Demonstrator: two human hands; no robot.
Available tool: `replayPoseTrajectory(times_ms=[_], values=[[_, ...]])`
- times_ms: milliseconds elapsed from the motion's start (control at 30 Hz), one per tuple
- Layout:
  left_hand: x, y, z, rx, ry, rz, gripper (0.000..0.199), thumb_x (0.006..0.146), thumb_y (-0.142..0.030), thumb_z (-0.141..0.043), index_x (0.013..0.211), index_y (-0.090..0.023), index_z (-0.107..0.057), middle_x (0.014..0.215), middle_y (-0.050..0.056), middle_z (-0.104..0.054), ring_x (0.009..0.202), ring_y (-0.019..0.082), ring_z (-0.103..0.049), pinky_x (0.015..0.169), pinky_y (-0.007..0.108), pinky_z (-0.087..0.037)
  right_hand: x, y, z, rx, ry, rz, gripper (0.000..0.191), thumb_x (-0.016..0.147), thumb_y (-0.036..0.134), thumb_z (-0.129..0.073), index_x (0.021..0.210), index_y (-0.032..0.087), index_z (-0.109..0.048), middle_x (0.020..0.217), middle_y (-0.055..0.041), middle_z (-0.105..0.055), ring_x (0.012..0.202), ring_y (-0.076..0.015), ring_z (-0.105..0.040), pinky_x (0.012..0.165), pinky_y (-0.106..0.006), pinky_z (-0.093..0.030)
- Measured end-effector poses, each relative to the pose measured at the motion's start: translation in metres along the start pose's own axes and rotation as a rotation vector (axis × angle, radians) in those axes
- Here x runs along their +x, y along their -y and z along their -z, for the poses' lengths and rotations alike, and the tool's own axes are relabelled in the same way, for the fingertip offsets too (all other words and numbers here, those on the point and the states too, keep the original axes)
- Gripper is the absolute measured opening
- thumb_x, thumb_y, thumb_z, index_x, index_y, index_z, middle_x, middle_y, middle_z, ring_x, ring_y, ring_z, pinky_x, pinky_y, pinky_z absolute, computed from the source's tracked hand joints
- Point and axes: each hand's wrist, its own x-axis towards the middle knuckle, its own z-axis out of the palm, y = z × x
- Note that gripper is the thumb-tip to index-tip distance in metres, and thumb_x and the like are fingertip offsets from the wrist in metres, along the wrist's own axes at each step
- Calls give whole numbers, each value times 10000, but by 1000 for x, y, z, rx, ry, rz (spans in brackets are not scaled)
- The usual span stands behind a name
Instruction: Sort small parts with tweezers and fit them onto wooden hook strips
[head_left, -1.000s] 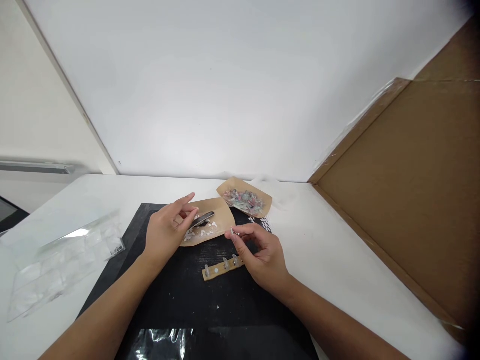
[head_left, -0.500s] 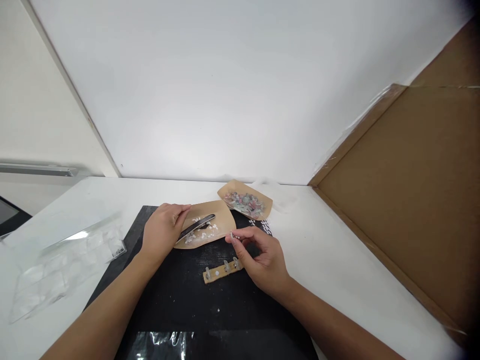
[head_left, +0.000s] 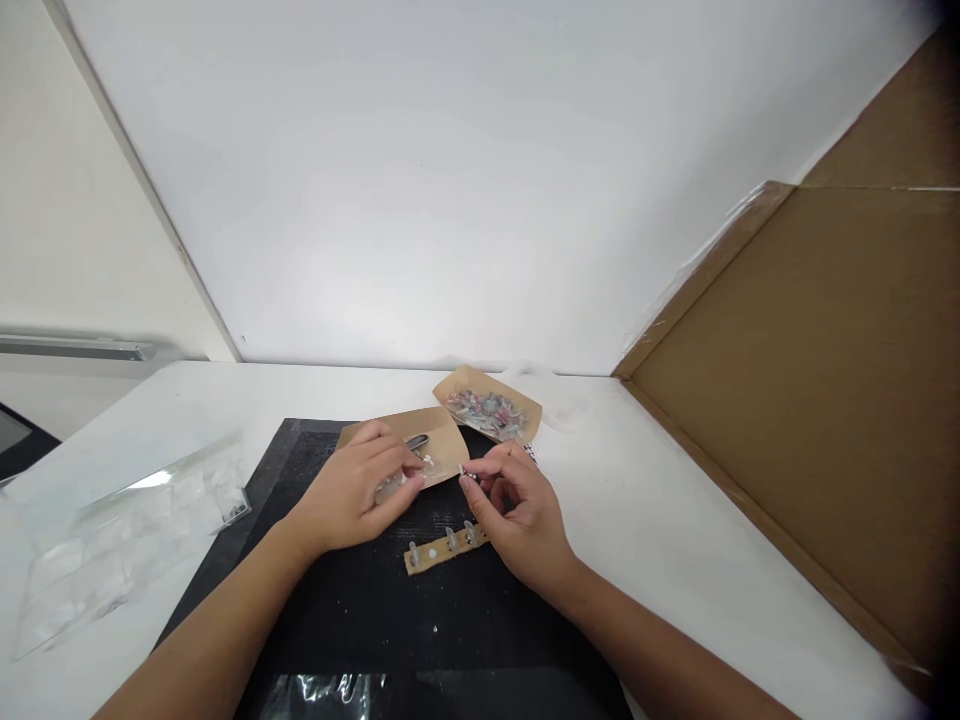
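Slanted lengthwise from near left to far right, the tan strip (head_left: 442, 550) is hidden at its right end by the closer right hand (head_left: 525, 510), where a small piece (head_left: 466, 473) is pinched, while any grip of the left hand (head_left: 358, 492) at the paper tray (head_left: 450, 440) cannot be told.

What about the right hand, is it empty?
No, the right hand pinches a small object at the tips of its thumb and forefinger.
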Motion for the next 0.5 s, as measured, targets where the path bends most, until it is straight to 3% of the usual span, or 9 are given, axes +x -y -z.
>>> replayPoseTrajectory(times_ms=[133,267,400,500], values=[[-1,-8,-3,-80,136,-87,347,839,-492,-729,1016,-199,-673,899,76,-698,909,259,-605,861,410,-488,2,-5,-1,52,13,-73,143,948,344,-653,1029,236,-700,913,-41,-585,705,-139,-551,505,-238,-428],[-3,-11,-10,-108,206,-90,532,697,-631,-803,975,-199,-664,858,56,-688,861,250,-601,828,390,-489,0,0,-1,54,52,-104,152,948,345,-656,1034,229,-705,923,-44,-650,730,-151,-579,586,-256,-479],[-6,-13,-14,-89,264,-95,570,666,-643,-814,993,-202,-662,871,49,-691,897,265,-592,808,380,-483,-3,11,-1,0,122,-92,124,942,292,-666,1045,269,-731,954,-20,-693,737,-150,-589,667,-280,-501],[-6,-14,-14,-72,294,-98,528,654,-622,-830,921,-202,-652,849,43,-687,883,259,-581,792,374,-476,-5,15,-2,-70,156,-68,104,921,264,-685,1004,285,-745,1006,-27,-676,895,-186,-620,796,-324,-517]])
